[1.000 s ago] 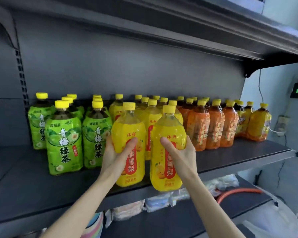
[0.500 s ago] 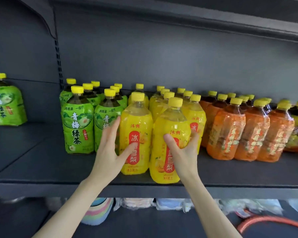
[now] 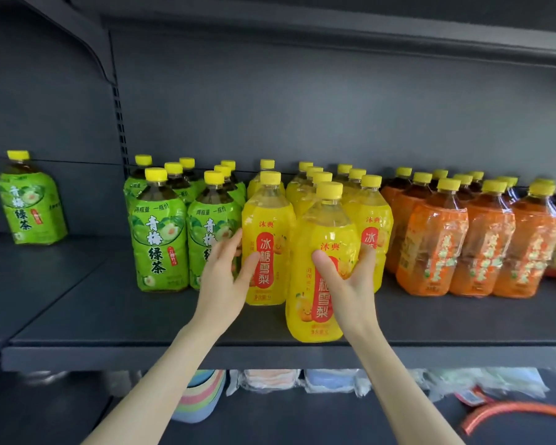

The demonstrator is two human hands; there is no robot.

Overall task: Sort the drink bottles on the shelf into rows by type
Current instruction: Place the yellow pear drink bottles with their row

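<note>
Placement of a front yellow bottle (image 3: 321, 303) within the yellow group at mid-shelf. The bottle stands upright, long axis vertical, with its base close to the front edge of the shelf (image 3: 142, 326). It heads the middle yellow file and sits forward of its neighbours on either side.

The right hand (image 3: 353, 281) holds it, thumb laid across the red label and fingers wrapped round its right flank. The left hand (image 3: 222, 277) is spread wide and grips nothing. Its thumb touches the front of the left yellow bottle (image 3: 265, 252), and its straight fingers lie along that bottle's left side, in the gap next to the green tea bottles (image 3: 161, 239).

The files run from the front edge toward the back wall: green toward the left end, yellow in the middle, orange bottles (image 3: 430, 245) toward the right end. One stray green bottle (image 3: 29, 207) stands apart on the adjoining board beyond the left end.

The governing relation is depth. The held bottle lies directly in front of its own file, so any levelling with its neighbours would probably be a short push straight back, with no sideways shift. The right hand is already on it, while the left is placed to steady the neighbour. Tipping appears to be the main risk, given the tall, narrow body so near the front edge.
</note>
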